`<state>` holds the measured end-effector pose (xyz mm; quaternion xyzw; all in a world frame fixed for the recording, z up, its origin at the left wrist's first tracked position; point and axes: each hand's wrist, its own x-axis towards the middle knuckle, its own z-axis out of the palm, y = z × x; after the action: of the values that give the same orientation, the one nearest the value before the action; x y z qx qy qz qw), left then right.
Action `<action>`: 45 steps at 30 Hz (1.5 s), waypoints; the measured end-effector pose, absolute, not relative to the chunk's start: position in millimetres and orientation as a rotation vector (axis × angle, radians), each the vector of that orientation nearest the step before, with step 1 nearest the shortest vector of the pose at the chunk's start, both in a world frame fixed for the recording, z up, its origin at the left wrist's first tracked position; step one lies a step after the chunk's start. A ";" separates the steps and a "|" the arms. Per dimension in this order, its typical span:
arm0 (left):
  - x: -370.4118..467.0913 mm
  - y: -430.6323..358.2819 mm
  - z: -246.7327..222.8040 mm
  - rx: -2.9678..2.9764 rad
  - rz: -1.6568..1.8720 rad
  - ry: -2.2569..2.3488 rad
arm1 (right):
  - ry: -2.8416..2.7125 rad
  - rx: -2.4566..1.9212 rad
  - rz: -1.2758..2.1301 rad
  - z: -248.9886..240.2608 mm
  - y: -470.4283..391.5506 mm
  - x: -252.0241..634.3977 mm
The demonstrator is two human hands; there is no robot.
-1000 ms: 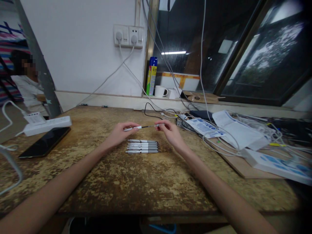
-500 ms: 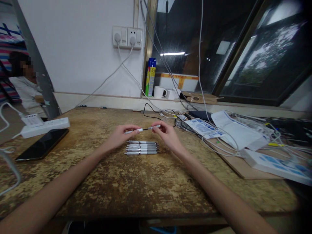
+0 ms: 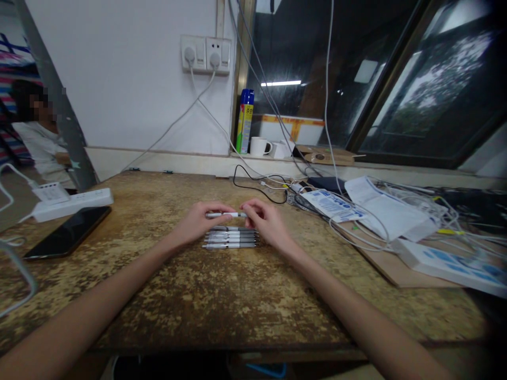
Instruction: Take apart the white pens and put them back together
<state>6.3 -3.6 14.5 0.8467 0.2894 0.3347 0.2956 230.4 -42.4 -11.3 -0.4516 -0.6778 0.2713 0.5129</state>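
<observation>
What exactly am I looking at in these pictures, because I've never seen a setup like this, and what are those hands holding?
There is no machine here, just a person's two bare hands. Every picture comes from one camera worn on that person's head, looking forward and down.

The left hand and right hand hold a slim pen between them, roughly level. Just nearer the person, a row of pens lies on the worn wooden table.

At the left are a dark phone and a white power strip. At the right are papers and tangled cables. On the ledge behind stand a spray can and a white mug.
</observation>
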 end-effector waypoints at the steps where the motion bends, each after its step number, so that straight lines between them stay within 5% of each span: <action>1: 6.7 -4.4 14.9 2.251 0.888 0.775 | -1.621 -1.100 0.676 -11.0 -42.4 230.6; 45: -1.4 3.7 16.2 2.224 0.912 0.843 | -1.788 -1.138 0.702 -4.7 -42.0 242.8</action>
<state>-1.4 3.7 16.2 0.8348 0.3165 0.3424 0.2928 242.8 -42.0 -4.7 -0.4579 -0.7197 0.2824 0.4389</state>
